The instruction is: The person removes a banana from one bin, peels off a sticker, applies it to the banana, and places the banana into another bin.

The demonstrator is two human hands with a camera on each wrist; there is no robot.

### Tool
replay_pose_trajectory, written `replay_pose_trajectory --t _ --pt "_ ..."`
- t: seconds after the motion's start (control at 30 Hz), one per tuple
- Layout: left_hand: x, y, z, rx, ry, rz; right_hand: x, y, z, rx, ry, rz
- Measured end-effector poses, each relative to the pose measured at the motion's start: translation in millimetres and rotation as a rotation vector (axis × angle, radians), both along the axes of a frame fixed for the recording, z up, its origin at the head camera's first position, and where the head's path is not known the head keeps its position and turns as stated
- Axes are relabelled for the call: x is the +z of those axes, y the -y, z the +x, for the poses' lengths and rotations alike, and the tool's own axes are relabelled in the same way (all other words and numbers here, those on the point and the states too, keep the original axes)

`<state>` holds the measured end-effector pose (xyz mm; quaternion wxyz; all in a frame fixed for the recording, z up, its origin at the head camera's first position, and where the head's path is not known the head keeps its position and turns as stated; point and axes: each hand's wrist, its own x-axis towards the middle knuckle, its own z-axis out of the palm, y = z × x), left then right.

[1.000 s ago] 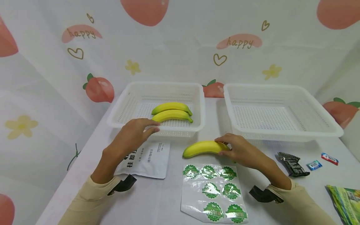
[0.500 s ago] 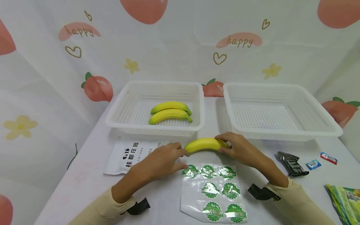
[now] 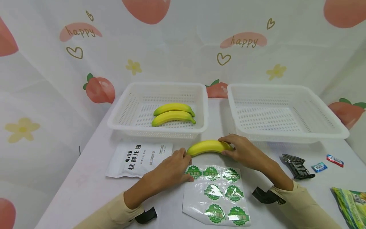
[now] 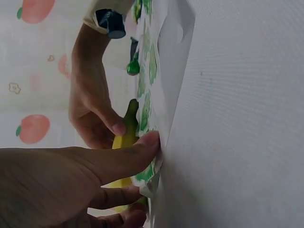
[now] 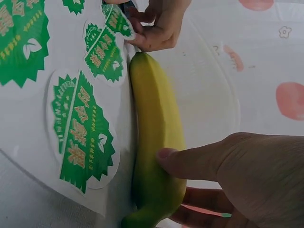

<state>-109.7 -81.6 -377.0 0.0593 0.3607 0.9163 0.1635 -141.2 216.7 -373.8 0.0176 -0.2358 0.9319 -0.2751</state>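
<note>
My right hand [image 3: 243, 152] holds a yellow banana [image 3: 208, 147] by its stem end, thumb on the near side and fingers behind. The banana lies along the far edge of a sheet of green round stickers [image 3: 215, 194] on the table. At the sheet's upper left corner, my left hand [image 3: 171, 170] pinches the edge between thumb and fingers. In the right wrist view, the sheet bends upward near the left hand [image 5: 159, 28]. The left wrist view shows the left thumb [image 4: 137, 151] over the sheet's edge, with the banana [image 4: 124, 141] just beyond.
Two bananas [image 3: 173, 117] lie in the left white basket [image 3: 120, 122]; another white basket [image 3: 288, 137] stands at right. A white pouch [image 3: 140, 159] lies left of the sheet. Black wrapper [image 3: 298, 167], small packets [image 3: 319, 167] and a green bag [image 3: 351, 203] lie at right.
My left hand has moved from the left basket's front edge, rightward and down, to the sticker sheet's corner. The sheet has shifted slightly. The right hand stays on the banana.
</note>
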Motion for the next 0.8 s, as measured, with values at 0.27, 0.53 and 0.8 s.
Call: replay_pose_trajectory --t 0.27,0.53,0.8 --pt "0.4 -0.6 -5.9 0.069 0.215 0.113 5.9 12.0 12.5 0.048 -0.109 -0.015" --pt "3.7 6.5 -18.5 0.059 0.513 0.299 5.1 38.5 34.6 0.319 -0.299 -0.121" --pt "8.1 8.2 -25.9 0.044 0.79 0.38 -2.0 51.5 42.3 0.4 -0.232 -0.07"
